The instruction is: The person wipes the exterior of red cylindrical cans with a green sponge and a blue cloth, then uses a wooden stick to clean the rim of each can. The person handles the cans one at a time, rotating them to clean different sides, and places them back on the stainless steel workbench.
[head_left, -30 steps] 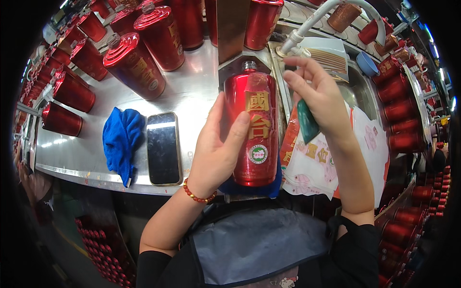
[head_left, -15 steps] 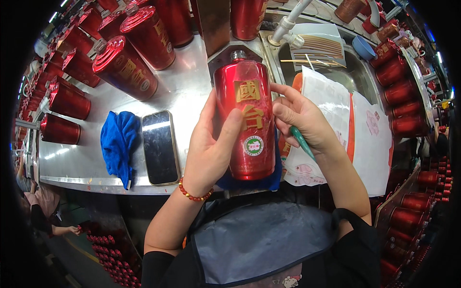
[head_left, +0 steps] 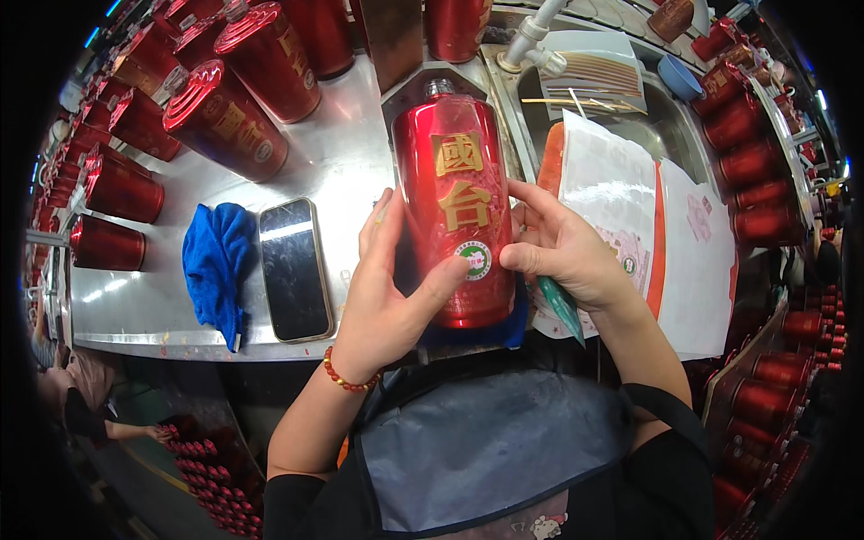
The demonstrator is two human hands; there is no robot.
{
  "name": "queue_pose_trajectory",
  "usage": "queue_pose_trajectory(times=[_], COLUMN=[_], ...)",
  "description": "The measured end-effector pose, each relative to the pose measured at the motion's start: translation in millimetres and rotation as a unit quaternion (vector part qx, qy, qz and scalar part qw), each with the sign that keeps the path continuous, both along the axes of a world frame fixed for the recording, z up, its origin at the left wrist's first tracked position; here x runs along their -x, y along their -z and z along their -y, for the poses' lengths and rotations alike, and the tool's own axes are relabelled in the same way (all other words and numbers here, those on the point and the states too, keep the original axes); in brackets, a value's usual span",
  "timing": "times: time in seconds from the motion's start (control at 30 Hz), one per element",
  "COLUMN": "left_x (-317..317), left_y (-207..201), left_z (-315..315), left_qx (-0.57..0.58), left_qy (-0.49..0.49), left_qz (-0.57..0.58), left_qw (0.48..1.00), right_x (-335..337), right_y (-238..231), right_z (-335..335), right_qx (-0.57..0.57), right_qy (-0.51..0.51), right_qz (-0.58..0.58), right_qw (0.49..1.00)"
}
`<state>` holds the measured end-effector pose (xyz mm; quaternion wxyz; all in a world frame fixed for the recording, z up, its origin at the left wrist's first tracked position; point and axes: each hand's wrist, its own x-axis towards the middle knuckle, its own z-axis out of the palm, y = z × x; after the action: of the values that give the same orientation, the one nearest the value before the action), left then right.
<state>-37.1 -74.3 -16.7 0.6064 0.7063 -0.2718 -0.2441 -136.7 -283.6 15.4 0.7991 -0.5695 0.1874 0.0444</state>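
A glossy red bottle (head_left: 457,243) with gold characters and a round white-and-green label stands in front of me, its clear glass neck pointing away. My left hand (head_left: 387,297) is wrapped round its lower left side, with the thumb across the front by the round label. Against the right side rests my right hand (head_left: 571,252), thumb and fingers touching the bottle. A green pointed tool (head_left: 562,310) is tucked in the right palm, its tip toward me; its upper end is hidden. Part of a blue cloth (head_left: 504,335) shows beneath the bottle.
Left on the metal table (head_left: 333,135) lie a bunched blue cloth (head_left: 216,270) and a dark phone (head_left: 295,270). Several red bottles (head_left: 229,121) stand behind. White printed sheets (head_left: 684,261) lie at right, by a sink (head_left: 670,135) with a pipe (head_left: 531,40) and blue bowl (head_left: 679,78).
My left thumb has slid down the front to the round label. My right thumb has come down against the bottle's lower right side, and the green tool has shifted lower with that hand.
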Motion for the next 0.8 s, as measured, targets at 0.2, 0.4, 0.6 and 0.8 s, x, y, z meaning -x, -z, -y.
queue_pose_trajectory(times=[0.2, 0.4, 0.6, 0.8], left_x=[1, 2, 3, 0], left_y=[-5, -5, -5, 8], left_z=[1, 2, 2, -1], left_qx=[0.029, 0.049, 0.038, 0.069], left_qy=[0.005, 0.002, 0.006, -0.015], left_qz=[-0.066, -0.095, -0.070, -0.075], left_qw=[0.997, 0.994, 0.997, 0.995], right_x=[2, -4, -4, -7], right_y=[1, -2, 1, -4], right_z=[3, 1, 2, 8], right_qx=[-0.004, 0.007, 0.024, -0.003], right_qy=[-0.010, 0.002, -0.012, -0.006], right_qz=[0.005, -0.013, -0.004, -0.017], right_qw=[1.000, 1.000, 1.000, 1.000])
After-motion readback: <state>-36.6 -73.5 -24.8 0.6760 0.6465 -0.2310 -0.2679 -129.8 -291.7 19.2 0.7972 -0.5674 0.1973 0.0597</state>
